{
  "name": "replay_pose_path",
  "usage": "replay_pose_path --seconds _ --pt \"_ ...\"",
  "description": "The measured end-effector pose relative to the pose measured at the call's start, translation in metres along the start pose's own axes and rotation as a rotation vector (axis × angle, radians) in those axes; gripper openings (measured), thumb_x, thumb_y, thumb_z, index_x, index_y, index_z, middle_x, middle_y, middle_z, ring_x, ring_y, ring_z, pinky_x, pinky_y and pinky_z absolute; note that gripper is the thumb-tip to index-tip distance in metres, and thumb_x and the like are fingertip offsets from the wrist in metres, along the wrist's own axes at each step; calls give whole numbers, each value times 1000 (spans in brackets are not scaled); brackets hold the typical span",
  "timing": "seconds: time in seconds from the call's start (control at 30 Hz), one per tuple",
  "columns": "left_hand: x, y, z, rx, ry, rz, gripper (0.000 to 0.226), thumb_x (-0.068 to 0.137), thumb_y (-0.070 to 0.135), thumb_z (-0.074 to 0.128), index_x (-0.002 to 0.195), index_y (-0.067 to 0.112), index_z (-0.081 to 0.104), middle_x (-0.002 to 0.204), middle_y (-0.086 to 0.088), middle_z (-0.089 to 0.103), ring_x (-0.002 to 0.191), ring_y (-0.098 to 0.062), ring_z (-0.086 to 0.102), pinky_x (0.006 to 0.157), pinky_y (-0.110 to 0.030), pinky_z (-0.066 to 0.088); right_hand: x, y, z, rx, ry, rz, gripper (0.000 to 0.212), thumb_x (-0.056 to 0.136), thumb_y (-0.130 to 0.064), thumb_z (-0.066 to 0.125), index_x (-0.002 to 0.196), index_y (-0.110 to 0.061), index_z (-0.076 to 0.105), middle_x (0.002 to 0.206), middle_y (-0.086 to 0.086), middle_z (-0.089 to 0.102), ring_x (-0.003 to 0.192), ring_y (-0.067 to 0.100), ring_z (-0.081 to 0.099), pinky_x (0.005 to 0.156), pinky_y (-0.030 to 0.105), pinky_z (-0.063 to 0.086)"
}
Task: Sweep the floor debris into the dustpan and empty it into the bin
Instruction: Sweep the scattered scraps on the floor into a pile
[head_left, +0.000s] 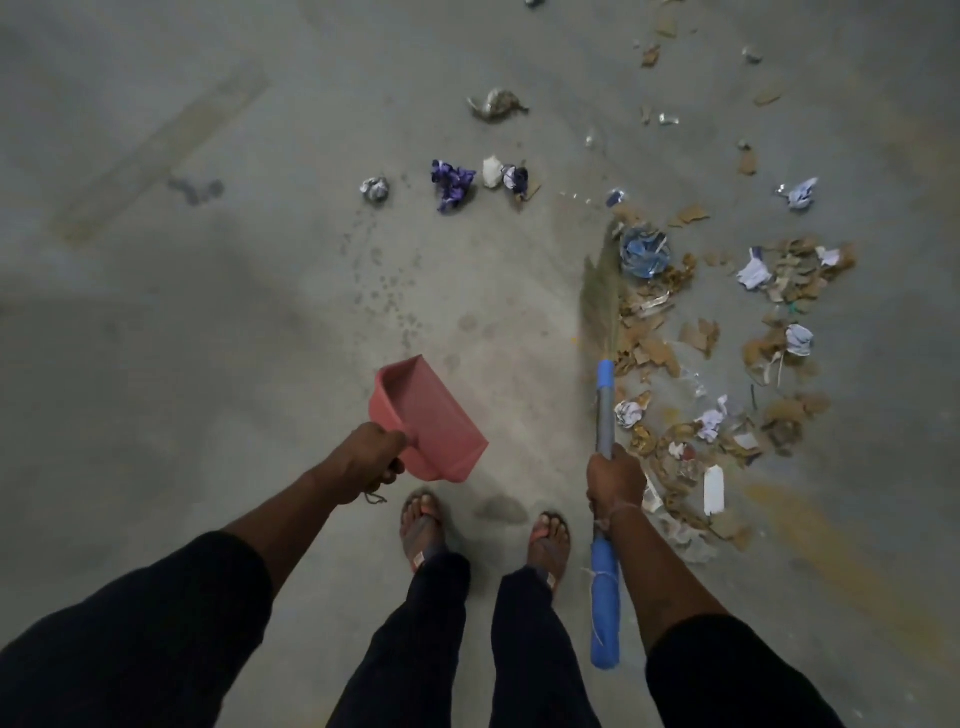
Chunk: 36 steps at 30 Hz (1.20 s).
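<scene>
Both hands are low in the view: the left hand (371, 460), at 7 o'clock, has its grip curled round the handle of the pink dustpan (428, 415), held above the floor (208, 312). At 5 o'clock the right hand (615, 480) clasps the broom (602, 364), with bristles touching the debris (727, 364) toward 3 o'clock. Crumpled wrappers (453, 183) lie apart at 12 o'clock.
</scene>
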<state>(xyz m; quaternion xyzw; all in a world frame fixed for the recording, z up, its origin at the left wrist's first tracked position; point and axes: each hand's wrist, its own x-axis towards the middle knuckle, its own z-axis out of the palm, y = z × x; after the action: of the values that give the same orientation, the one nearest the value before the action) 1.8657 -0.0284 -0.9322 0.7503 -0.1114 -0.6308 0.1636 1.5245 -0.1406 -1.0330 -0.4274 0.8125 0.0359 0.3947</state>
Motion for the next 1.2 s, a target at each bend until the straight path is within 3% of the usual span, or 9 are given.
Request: replay_pose_path --seconds 0.27,0.37,0.47,0.57,0.67,0.73,0.93,1.07,1.2 --pt "0 6 -33 -48 11 -9 38 96 38 60 88 1 60 71 -11 58 43 -11 41 41 -20 29 -48 -53 -1 101 24 -92 29 79 -39 45 101 -28 60 83 12 68 69 36 67 60 45 59" --pt "-1 8 -49 -63 16 17 39 96 38 60 88 0 60 72 -11 58 43 -11 42 42 -19 29 -70 -84 -7 116 -45 -81 12 85 -28 49 85 -21 59 66 12 59 49 28 57 45 32 47" --pt "-2 6 -64 -93 38 44 41 97 38 60 89 -2 61 74 -13 59 42 -11 42 43 -20 29 -55 -95 -3 109 -65 1 18 88 -22 50 80 -10 60 59 15 58 44 26 54 46 34 48" --pt "1 3 -74 -110 69 38 45 96 41 61 90 -4 62 74 -14 59 43 -12 43 44 -20 29 -30 -98 15 78 -13 2 40 74 -32 45 88 -1 66 68 17 68 56 34 66 59 51 60" --pt "1 2 -81 -148 96 17 45 97 40 61 92 -5 61 75 -15 59 45 -13 43 43 -20 29 -64 -140 15 49 12 -41 29 87 -23 49 99 -1 63 91 16 69 78 35 65 70 38 54" --pt "0 5 -85 -187 114 2 44 98 39 60 94 -6 61 75 -15 58 45 -12 42 43 -20 28 -82 -162 20 101 70 -101 33 91 -21 50 116 -3 63 107 20 69 94 38 64 80 38 51" --pt "6 15 -94 -254 147 -52 47 97 40 62 97 -7 62 74 -14 59 42 -11 41 43 -19 26 -116 -202 58 92 4 -341 47 99 -25 49 145 -23 47 109 16 69 97 38 67 82 39 55" --pt "12 26 -100 -299 187 -70 51 96 38 63 102 -13 62 73 -14 58 41 -11 41 42 -18 26 -111 -237 80 -125 -109 -482 53 98 -34 48 151 -35 37 107 15 68 95 38 66 82 43 57" --pt "19 41 -103 -306 187 -77 49 97 39 62 100 -10 62 74 -14 58 39 -10 40 42 -18 26 -94 -284 93 -339 -246 -634 54 100 -27 49 153 -26 38 109 19 65 97 39 64 79 39 53"
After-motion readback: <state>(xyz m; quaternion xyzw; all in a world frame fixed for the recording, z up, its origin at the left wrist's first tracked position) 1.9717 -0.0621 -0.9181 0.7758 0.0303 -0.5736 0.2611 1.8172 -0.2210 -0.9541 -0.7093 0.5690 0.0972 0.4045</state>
